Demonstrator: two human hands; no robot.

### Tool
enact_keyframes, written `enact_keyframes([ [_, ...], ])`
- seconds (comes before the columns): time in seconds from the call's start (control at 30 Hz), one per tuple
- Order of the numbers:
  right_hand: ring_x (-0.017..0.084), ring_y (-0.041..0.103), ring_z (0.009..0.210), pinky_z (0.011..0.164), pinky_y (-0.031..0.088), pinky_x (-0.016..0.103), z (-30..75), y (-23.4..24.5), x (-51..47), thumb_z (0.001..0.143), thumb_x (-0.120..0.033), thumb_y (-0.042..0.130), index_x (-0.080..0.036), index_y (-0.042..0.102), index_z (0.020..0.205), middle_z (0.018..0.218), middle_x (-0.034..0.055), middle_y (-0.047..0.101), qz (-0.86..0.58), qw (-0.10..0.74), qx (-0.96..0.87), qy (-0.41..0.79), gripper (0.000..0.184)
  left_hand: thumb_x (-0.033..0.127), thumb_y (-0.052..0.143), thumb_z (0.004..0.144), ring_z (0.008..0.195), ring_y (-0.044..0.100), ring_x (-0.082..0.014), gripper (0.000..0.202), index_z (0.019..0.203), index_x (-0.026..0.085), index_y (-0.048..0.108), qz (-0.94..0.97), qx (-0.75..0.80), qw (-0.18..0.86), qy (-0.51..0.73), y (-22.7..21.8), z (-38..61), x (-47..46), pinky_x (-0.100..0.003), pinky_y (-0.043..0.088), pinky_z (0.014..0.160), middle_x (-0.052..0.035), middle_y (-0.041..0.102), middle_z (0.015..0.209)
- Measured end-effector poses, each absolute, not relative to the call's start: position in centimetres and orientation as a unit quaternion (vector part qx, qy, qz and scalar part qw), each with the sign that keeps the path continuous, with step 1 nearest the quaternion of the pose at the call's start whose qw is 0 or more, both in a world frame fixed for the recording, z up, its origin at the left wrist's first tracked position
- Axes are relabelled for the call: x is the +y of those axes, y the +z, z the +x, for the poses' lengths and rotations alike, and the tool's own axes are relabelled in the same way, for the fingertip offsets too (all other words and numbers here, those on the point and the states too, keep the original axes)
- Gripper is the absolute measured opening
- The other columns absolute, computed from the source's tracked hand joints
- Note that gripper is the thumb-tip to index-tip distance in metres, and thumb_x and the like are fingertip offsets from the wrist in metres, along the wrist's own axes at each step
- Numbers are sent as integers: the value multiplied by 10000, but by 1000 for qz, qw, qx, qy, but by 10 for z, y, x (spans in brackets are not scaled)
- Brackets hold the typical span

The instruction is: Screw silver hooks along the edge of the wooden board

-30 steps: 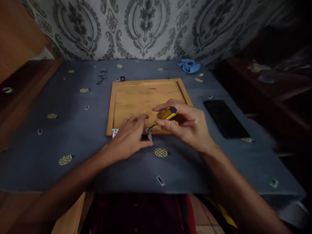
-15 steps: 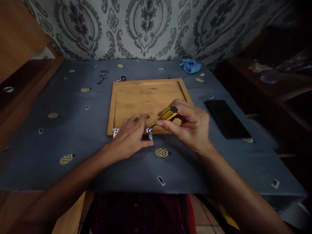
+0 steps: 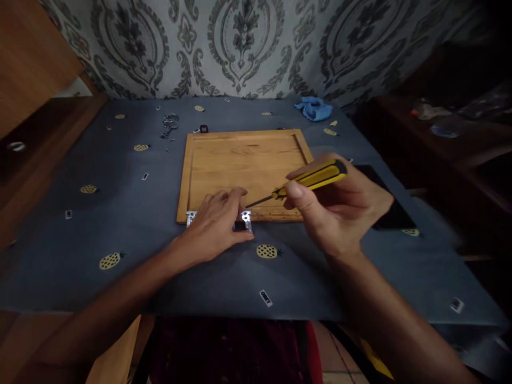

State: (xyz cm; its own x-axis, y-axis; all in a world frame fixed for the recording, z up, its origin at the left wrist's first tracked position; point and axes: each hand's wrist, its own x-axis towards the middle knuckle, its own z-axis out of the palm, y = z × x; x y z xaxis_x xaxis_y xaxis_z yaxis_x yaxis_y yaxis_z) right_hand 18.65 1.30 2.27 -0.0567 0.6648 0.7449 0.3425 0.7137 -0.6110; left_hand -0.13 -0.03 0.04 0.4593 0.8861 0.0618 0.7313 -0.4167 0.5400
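Note:
A wooden panel (image 3: 244, 165) lies flat on the grey table cloth (image 3: 132, 234). My left hand (image 3: 218, 224) rests at the panel's near edge with its fingers pressing on a metal hinge (image 3: 245, 217); another bit of the metal shows at the hand's left (image 3: 190, 217). My right hand (image 3: 340, 205) is closed round a yellow and black screwdriver (image 3: 310, 178). Its tip hovers a little above and to the right of the hinge, apart from it.
A black phone (image 3: 390, 213) lies to the right, partly behind my right hand. A blue cloth (image 3: 314, 108) and a bunch of keys (image 3: 168, 124) sit at the far side. Small loose parts dot the cloth. Dark wooden furniture stands on both sides.
My right hand has lifted the screwdriver off the hinge and drawn back to the right. My left hand has stayed on the hinge.

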Motion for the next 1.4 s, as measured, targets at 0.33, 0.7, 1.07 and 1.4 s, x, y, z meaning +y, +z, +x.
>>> enact_keyframes([
  [0.33,128,529,575,533,369,293,186,16,20,854,-256,741,-200,593,699,631,-11,579,-338,521,-778,96,222,300,827,773,1068,613,-308,596,1230,199,458,828,486,213,181,-1,-1,0,-449,470,910,-83,651,1112],
  [0.7,167,587,617,542,409,317,186,13,21,836,-368,761,-221,581,683,658,9,616,-353,508,-777,118,278,309,811,787,1062,614,-307,579,1235,203,460,831,487,210,171,1,0,0,-454,474,906,-83,649,1106],
  [1.07,114,607,622,548,495,247,191,28,22,836,-432,748,-172,706,831,753,14,667,-313,433,-750,391,264,327,817,774,1171,589,-336,649,1280,203,429,828,489,212,176,-3,-2,0,-486,457,977,-116,631,1226],
  [1.4,122,597,579,525,464,266,192,20,24,781,-422,805,-180,676,720,662,1,652,-340,458,-753,326,280,313,823,765,1190,589,-342,692,1313,201,415,824,495,217,173,0,-1,0,-490,461,983,-120,636,1228],
])
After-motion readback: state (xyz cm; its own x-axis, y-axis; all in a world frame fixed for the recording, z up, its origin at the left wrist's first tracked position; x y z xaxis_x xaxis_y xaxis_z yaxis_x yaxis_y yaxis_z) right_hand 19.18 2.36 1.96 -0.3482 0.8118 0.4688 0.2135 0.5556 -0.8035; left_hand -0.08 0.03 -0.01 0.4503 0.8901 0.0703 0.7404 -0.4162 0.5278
